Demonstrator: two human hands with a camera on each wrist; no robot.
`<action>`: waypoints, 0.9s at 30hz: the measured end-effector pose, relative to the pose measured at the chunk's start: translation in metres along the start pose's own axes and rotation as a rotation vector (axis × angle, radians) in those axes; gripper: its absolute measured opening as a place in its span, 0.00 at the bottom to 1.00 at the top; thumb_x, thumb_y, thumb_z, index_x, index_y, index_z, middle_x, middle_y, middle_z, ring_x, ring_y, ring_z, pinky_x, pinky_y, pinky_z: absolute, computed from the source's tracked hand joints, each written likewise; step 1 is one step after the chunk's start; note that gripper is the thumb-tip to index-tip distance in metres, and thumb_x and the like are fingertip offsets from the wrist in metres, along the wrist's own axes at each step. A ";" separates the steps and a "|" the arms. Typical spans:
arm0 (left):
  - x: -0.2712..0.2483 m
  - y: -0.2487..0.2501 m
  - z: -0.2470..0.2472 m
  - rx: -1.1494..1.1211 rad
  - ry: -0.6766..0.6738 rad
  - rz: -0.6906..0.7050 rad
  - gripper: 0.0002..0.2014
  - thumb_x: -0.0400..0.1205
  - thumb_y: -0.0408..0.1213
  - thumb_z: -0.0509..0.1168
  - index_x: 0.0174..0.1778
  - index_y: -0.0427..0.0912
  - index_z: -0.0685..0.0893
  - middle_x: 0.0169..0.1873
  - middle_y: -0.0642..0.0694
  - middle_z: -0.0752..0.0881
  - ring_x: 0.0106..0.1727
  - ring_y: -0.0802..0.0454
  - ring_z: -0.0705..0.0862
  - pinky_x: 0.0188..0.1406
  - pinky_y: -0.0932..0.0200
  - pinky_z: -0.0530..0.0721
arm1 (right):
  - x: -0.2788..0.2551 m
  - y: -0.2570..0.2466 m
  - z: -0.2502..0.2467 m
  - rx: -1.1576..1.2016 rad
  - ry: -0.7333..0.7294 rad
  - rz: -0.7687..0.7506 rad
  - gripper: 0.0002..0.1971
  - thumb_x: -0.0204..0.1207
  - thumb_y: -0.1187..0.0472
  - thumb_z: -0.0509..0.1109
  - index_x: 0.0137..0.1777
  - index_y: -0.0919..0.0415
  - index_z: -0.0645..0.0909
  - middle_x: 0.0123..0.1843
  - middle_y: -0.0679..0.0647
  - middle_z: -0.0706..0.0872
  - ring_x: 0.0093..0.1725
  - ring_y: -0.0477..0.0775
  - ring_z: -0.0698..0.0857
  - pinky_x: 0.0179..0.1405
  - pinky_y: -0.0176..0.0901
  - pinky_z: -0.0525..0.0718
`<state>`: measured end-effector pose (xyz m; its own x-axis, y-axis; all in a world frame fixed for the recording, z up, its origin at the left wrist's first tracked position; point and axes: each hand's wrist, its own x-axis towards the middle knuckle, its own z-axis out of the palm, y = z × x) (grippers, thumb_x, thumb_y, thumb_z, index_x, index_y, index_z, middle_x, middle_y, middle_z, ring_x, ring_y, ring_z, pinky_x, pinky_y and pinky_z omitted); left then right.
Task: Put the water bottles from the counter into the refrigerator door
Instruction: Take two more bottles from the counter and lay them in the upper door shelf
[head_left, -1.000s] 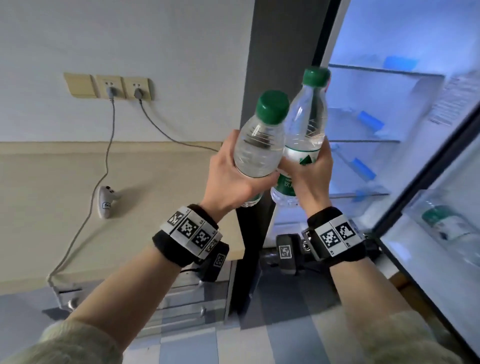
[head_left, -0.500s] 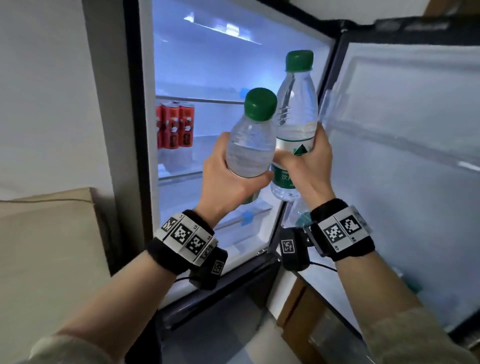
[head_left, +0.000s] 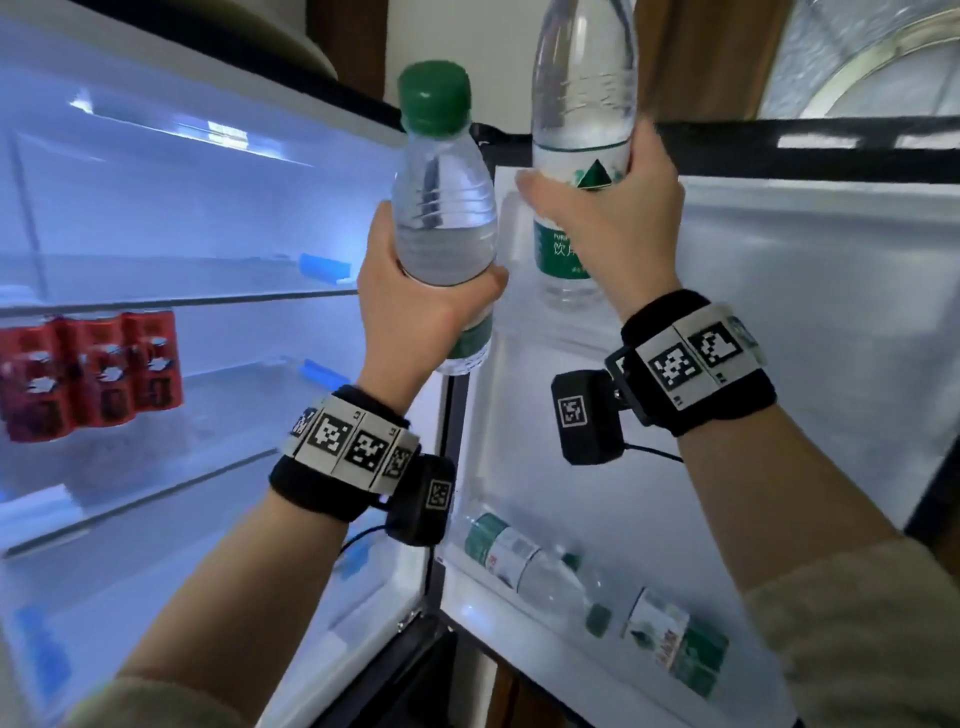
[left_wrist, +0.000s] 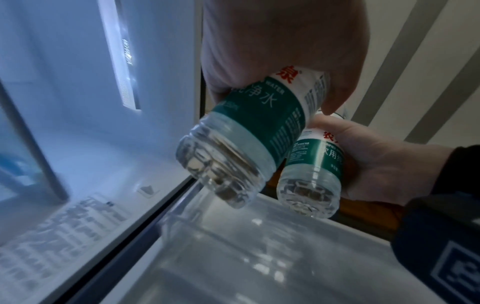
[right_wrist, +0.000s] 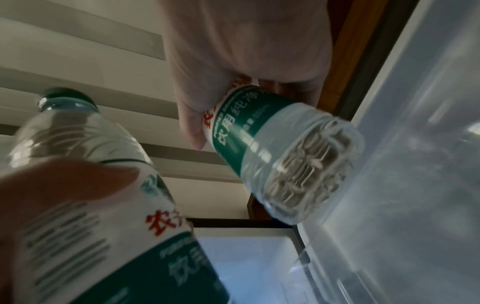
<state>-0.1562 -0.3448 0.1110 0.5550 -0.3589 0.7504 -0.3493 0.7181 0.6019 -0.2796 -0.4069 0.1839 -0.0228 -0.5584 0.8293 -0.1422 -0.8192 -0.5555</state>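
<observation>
My left hand (head_left: 415, 306) grips a clear water bottle (head_left: 441, 208) with a green cap, held upright in front of the open refrigerator. My right hand (head_left: 608, 223) grips a second, taller water bottle (head_left: 582, 109) around its green and white label, raised high against the inner side of the refrigerator door (head_left: 779, 312); its cap is out of frame. In the left wrist view both bottle bases, the left one (left_wrist: 221, 170) and the right one (left_wrist: 309, 193), hang above a clear door bin (left_wrist: 259, 257). Two more bottles (head_left: 535, 566) lie in a lower door bin.
The refrigerator interior (head_left: 156, 208) is lit, with glass shelves and red cans (head_left: 88, 374) on the left shelf. A dark door frame edge (head_left: 441, 467) separates interior and door. Wooden trim and wall show above the door.
My view has swung right and up from the counter to the refrigerator door. Both hands have lifted their bottles, the right one higher and toward the door's upper part.
</observation>
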 end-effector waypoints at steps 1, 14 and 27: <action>0.009 0.000 0.006 -0.012 -0.002 0.016 0.25 0.58 0.39 0.80 0.45 0.58 0.74 0.38 0.61 0.83 0.39 0.66 0.83 0.45 0.59 0.86 | 0.007 0.000 0.000 -0.008 0.017 -0.005 0.29 0.54 0.46 0.84 0.55 0.46 0.79 0.50 0.40 0.87 0.49 0.39 0.87 0.50 0.42 0.88; 0.083 0.001 0.056 -0.038 -0.146 0.236 0.25 0.63 0.39 0.80 0.44 0.58 0.71 0.37 0.62 0.81 0.40 0.61 0.82 0.45 0.56 0.87 | 0.046 0.022 -0.043 -0.529 0.085 -0.033 0.32 0.57 0.43 0.81 0.61 0.50 0.79 0.51 0.44 0.84 0.50 0.48 0.83 0.47 0.43 0.83; 0.085 -0.033 0.099 -0.015 -0.254 0.322 0.27 0.67 0.42 0.79 0.58 0.42 0.75 0.44 0.63 0.78 0.43 0.75 0.79 0.46 0.80 0.76 | 0.030 0.052 -0.098 -1.025 -0.149 0.195 0.41 0.62 0.55 0.80 0.76 0.42 0.69 0.62 0.54 0.79 0.63 0.61 0.78 0.48 0.48 0.74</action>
<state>-0.1717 -0.4582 0.1821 0.2143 -0.2494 0.9444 -0.4623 0.8258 0.3230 -0.3851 -0.4532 0.1855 -0.0232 -0.7358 0.6768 -0.9193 -0.2504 -0.3037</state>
